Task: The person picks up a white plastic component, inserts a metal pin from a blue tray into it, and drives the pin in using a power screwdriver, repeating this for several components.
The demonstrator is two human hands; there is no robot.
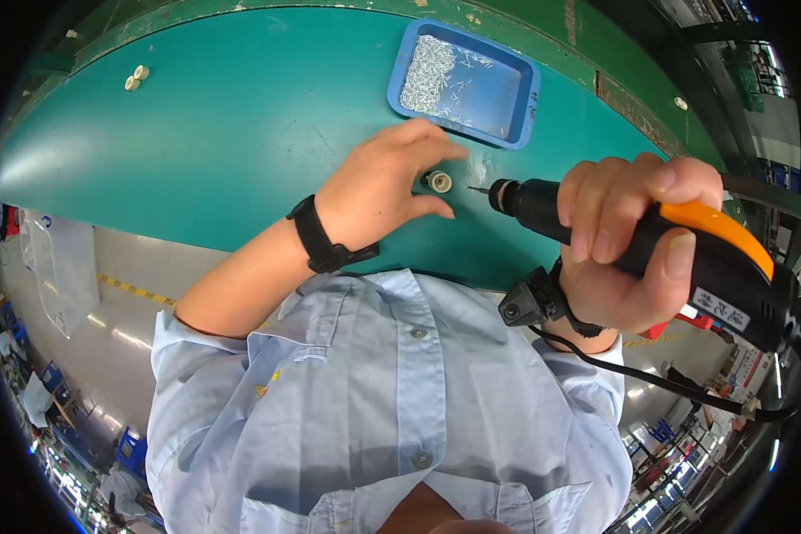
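A black electric screwdriver (536,206) with an orange switch lever is gripped in my right hand (627,236), fingers wrapped round its body. Its thin bit points left, a short gap from a small round cream-coloured part (440,182) with a darker centre. Around that part, my left hand (378,182) has its thumb and fingers spread; no contact with it shows clearly, and the fingertips are slightly blurred. Just beyond the hands stands a blue plastic tray (532,93), holding a heap of small silvery screws (427,78) toward its left side.
Two small round cream parts (137,77) lie at the far left of the green tabletop (249,98). A raised green ledge (543,40) runs along the back. From the screwdriver's rear a black cable (779,413) hangs at the right. Straps circle both wrists, the right one with a small black device (527,301).
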